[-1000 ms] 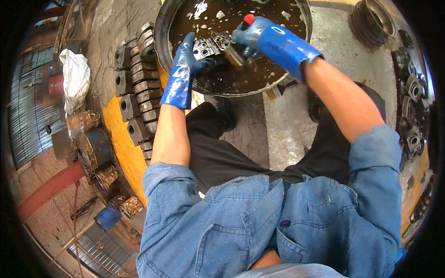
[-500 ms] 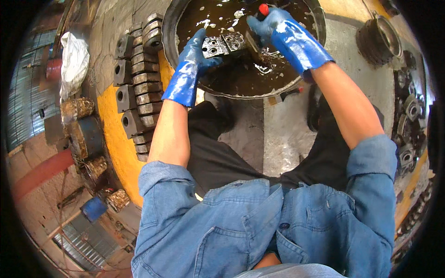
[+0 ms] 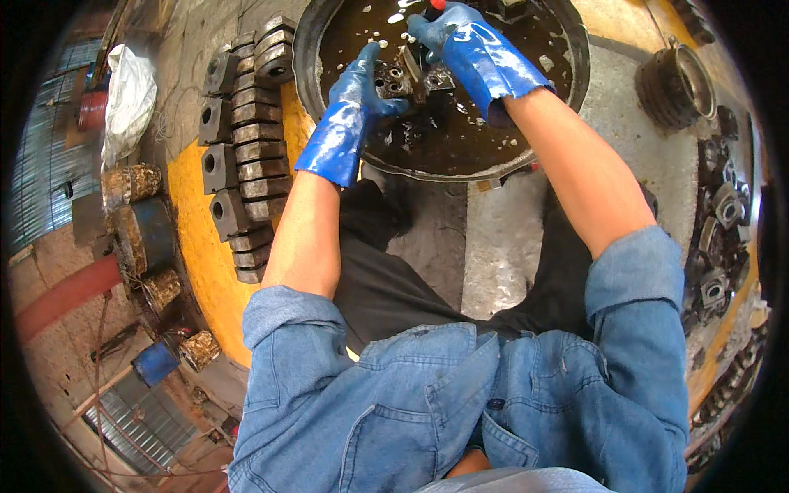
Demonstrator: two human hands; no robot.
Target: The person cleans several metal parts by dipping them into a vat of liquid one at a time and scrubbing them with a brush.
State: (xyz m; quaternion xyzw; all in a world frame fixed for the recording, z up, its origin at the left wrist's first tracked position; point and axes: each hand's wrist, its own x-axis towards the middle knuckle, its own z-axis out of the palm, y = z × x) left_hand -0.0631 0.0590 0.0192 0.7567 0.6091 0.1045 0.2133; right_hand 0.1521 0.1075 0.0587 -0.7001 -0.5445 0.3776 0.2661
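Note:
My left hand [image 3: 355, 92], in a long blue rubber glove, is closed on the left end of a wet metal block [image 3: 394, 82] with round holes. The block is held over a wide round basin [image 3: 306, 70] of dark brown liquid with pale foam flecks. My right hand [image 3: 457, 34], gloved alike, is wrapped round a red-ended tool [image 3: 436, 8] that looks like a brush. Its flat brownish working end is against the block's upper face, between my hands. My right glove hides most of the handle and part of the block.
Rows of dark metal blocks [image 3: 219, 164] with holes line the floor left of the basin. A metal ring-shaped drum [image 3: 675, 86] stands to the right, with several dark machined parts [image 3: 727, 205] beyond it. A white sack [image 3: 130, 99] lies far left.
My right hand has moved left, bringing the brush from beyond the block's right end onto its face. The block has tilted and turned darker. My view has shifted slightly.

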